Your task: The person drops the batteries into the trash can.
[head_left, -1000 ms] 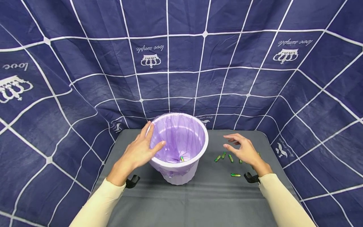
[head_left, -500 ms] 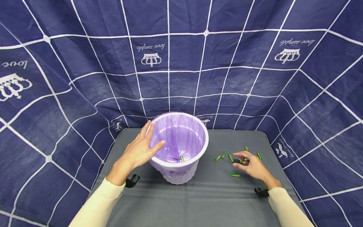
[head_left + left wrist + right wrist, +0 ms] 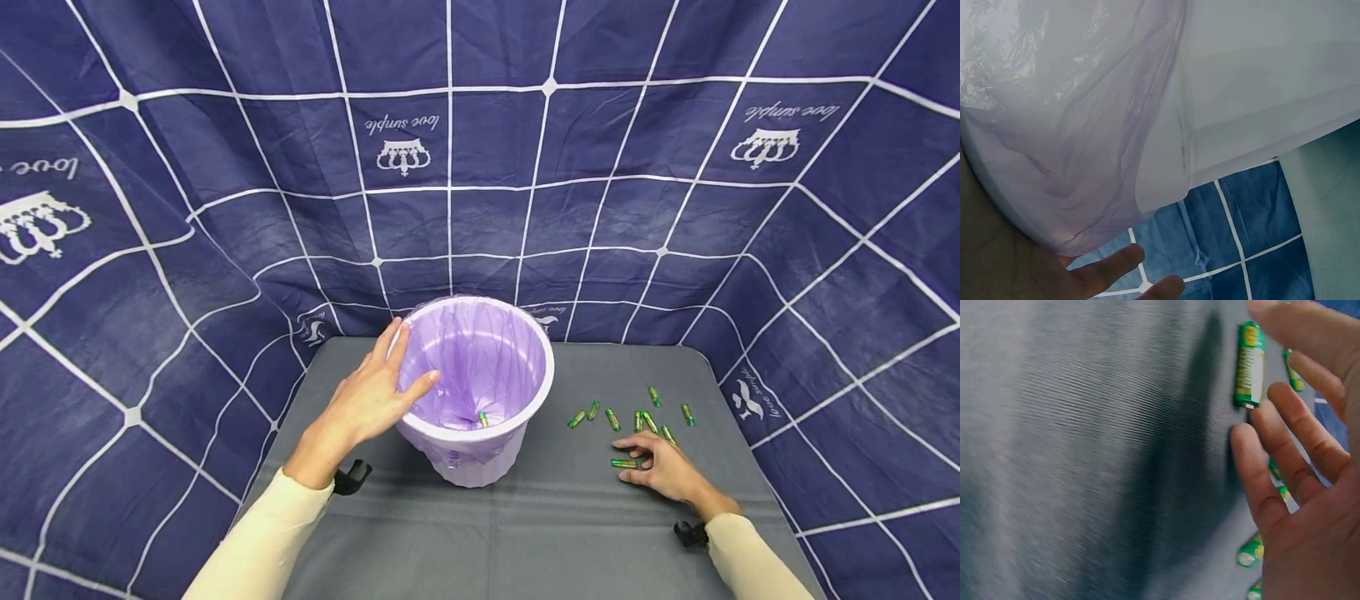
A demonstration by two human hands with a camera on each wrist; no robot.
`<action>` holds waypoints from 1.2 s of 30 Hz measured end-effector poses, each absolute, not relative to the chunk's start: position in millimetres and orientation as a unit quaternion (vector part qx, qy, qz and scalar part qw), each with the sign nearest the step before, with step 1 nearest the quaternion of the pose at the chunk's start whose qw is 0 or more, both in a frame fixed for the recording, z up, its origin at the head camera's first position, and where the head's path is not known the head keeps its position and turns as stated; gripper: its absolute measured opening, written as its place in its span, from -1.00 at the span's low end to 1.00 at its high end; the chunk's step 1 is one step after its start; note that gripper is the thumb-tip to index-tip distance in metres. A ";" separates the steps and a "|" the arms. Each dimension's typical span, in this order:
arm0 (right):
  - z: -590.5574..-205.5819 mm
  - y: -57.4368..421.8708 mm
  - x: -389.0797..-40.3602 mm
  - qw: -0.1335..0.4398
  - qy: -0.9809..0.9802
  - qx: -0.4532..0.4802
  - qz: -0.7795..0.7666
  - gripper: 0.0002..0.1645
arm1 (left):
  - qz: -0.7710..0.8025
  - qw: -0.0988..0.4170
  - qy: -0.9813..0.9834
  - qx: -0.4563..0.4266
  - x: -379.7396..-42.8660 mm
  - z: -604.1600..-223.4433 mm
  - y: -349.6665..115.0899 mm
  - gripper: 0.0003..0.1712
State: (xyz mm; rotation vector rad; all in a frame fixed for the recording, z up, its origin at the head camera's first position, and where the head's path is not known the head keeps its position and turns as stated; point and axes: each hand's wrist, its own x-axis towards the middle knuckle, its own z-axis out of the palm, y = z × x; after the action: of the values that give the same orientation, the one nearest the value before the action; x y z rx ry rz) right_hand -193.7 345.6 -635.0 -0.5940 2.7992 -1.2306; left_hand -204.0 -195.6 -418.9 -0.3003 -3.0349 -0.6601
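Observation:
A white bin (image 3: 478,472) with a purple plastic liner (image 3: 457,367) stands on the grey tabletop, and one green battery (image 3: 483,418) lies inside it. At the bin's left rim rests my left hand (image 3: 367,400), fingers stretched along the outside and thumb over the opening. My right hand (image 3: 667,471) is spread low over the table around a single green-and-yellow battery (image 3: 623,463). In the right wrist view this battery (image 3: 1249,365) lies between thumb and fingers, with a gap on the finger side.
Behind the right hand several more green batteries lie scattered on the table, among them one nearest the bin (image 3: 576,419) and one at the far right (image 3: 687,414). A blue cloth with white grid lines (image 3: 495,225) hangs around the table's back and sides.
My right hand has moved from beside the bin to the right, then down toward the front, and now surrounds the nearest battery. The left hand has stayed on the rim.

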 end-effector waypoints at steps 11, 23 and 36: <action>-651.2 345.0 -194.5 0.005 0.895 -0.192 -0.403 -0.65 | -0.210 0.007 -0.973 -0.092 -202.7 -418.7 -194.7 0.27; -649.3 341.9 -191.2 -0.003 0.895 -0.192 -0.403 -0.77 | -0.212 0.007 -0.973 -0.089 -203.4 -417.5 -193.9 0.24; -647.2 339.9 -193.8 -0.006 0.876 -0.191 -0.443 -0.70 | -0.214 0.008 -0.973 -0.086 -203.1 -417.0 -193.1 0.23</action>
State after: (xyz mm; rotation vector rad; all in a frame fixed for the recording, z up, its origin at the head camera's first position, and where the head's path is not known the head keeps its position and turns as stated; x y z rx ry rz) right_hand -193.8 339.9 -647.2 -0.6025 2.7614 -1.3973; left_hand -203.1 -193.1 -417.0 -0.2703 -3.0424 -0.6675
